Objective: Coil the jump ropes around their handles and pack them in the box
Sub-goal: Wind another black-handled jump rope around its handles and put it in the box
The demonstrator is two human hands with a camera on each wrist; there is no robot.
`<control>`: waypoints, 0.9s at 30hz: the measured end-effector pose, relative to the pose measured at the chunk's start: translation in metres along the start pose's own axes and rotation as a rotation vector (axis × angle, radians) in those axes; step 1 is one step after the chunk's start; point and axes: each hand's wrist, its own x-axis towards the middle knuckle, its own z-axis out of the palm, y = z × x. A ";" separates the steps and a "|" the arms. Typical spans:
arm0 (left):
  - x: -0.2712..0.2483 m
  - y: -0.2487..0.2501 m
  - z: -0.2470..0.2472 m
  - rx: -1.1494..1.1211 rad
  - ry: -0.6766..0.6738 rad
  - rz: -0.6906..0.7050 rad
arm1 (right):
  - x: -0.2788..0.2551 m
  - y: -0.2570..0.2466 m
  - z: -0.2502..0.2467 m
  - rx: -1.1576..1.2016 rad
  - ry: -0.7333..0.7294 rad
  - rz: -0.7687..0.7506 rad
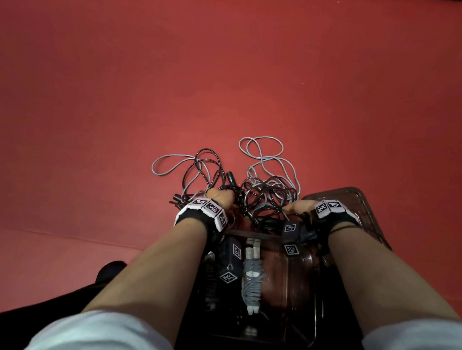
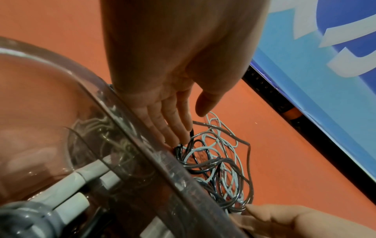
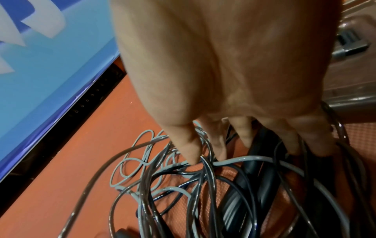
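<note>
Tangled heap of loose black and light-grey jump ropes [image 1: 266,192] lying on the red mat floor [image 1: 122,89], just beyond the far wall of the clear smoky plastic box [image 1: 311,262]; no single long axis, loops spreading away from the box, grey ones reaching farthest. Black rope handles [image 3: 254,169] lying in the heap near the box.

Inside the box, a grey rope coiled around its white handles [image 1: 251,277], long axis running from the near wall to the far wall. Beside it, toward the left wall, a darker coiled bundle, partly hidden.

Left hand [image 2: 168,90] stretched past the box's far wall, palm down, fingers [image 2: 173,127] straight and close together, thumb apart, tips reaching the near edge of the heap; contact with the cords hard to confirm. Right hand [image 3: 230,80] over the heap's right side, palm down, fingers [image 3: 191,149] spread and pointing into the ropes, tips among the cords; whether any cord is gripped cannot be told.

Clear smoky lid [image 1: 357,200] lying flat beyond the box's right corner, under the right wrist. Blue panel with white shapes [image 2: 325,64] standing well beyond the heap, a black strip along its base.
</note>
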 end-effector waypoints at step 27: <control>0.064 -0.031 -0.015 -0.035 0.197 0.066 | -0.005 -0.061 0.020 -0.082 0.204 -0.405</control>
